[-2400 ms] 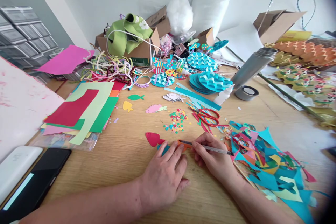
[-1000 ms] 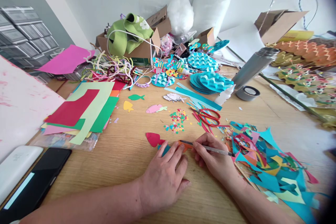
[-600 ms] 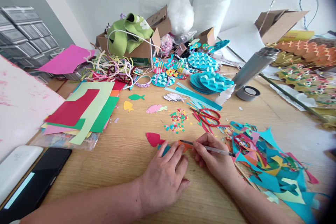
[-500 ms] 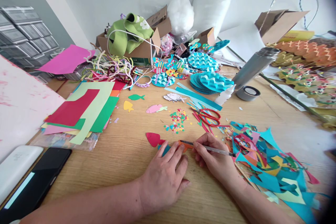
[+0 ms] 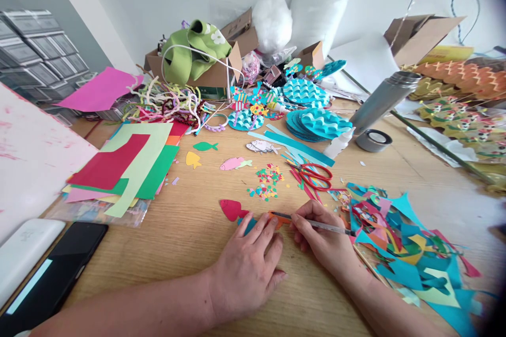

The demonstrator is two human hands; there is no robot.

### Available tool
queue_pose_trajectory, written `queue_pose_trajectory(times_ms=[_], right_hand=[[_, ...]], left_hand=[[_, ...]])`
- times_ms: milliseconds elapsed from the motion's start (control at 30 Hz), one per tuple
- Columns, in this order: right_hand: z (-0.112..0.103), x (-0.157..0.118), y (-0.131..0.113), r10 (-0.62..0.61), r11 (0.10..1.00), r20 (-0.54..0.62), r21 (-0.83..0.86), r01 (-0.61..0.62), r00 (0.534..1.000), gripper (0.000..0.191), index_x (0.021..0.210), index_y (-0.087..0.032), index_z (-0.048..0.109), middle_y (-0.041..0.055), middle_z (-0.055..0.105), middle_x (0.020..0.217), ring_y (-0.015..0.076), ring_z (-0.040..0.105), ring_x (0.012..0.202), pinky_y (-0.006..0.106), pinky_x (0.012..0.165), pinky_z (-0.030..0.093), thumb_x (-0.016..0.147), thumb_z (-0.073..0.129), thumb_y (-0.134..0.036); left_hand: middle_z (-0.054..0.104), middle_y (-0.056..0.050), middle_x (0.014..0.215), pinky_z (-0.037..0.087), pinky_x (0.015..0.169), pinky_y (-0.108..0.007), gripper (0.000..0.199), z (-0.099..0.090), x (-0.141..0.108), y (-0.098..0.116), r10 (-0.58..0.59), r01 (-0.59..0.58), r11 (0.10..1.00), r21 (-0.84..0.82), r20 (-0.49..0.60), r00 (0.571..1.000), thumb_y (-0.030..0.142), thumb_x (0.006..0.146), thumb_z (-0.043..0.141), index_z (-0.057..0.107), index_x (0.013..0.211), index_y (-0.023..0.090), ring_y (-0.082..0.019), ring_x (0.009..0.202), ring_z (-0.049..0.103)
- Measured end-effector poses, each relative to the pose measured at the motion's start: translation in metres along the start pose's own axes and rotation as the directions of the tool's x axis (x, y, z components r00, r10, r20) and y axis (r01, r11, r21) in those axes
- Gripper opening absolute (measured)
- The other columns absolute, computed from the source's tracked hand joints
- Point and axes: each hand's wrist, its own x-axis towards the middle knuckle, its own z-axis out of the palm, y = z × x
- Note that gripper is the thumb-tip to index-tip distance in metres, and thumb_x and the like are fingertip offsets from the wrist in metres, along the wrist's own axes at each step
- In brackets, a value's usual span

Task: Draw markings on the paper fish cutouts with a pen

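My left hand (image 5: 253, 260) lies flat with its fingers spread, fingertips on an orange paper piece (image 5: 282, 219) and a blue paper piece (image 5: 250, 225). My right hand (image 5: 322, 231) is closed round a pen (image 5: 328, 226), whose tip rests at the orange piece. Just beyond my left fingertips is a red paper fish (image 5: 231, 209). Farther up the table are a green fish (image 5: 205, 146), a yellow fish (image 5: 193, 159), a pink fish (image 5: 232, 163) and white fish (image 5: 261, 146). Small confetti (image 5: 269, 181) lies in front of the hands.
Red-handled scissors (image 5: 315, 175), a glue bottle (image 5: 338, 143) and a metal flask (image 5: 383, 102) stand or lie beyond my right hand. Paper scraps (image 5: 419, 258) cover the right side. Coloured sheets (image 5: 118, 168) and a phone (image 5: 55, 274) are on the left. Boxes fill the back.
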Motion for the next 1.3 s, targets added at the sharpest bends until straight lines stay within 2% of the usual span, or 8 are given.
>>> queue_pose_trajectory(times_ms=[967,1300], right_hand=[[0.0002,-0.0006,-0.0029,0.024,1.0,-0.037,-0.01,-0.024,0.999,0.036,0.07,-0.022,0.053,-0.0014,0.058,0.049,0.0111,0.05,0.036,0.021,0.035,0.04,0.08,0.068,-0.052],[-0.0007,-0.0006,-0.001,0.017,1.0,-0.029,-0.015,-0.017,0.999,0.034,0.071,-0.022,0.054,-0.0008,0.059,0.053,0.012,0.052,0.039,0.022,0.035,0.042,0.081,0.067,-0.051]], left_hand=[[0.048,-0.018,0.143,0.024,0.112,-0.049,0.05,-0.001,0.0,0.0001,-0.003,0.003,1.0,-0.005,0.005,1.0,0.048,0.101,0.036,0.05,0.131,0.01,-0.03,0.14,0.034],[0.048,-0.018,0.143,0.024,0.112,-0.049,0.05,-0.0012,0.0003,-0.0002,-0.003,0.003,1.0,-0.011,0.011,1.0,0.048,0.101,0.036,0.051,0.13,0.01,-0.031,0.139,0.036]])
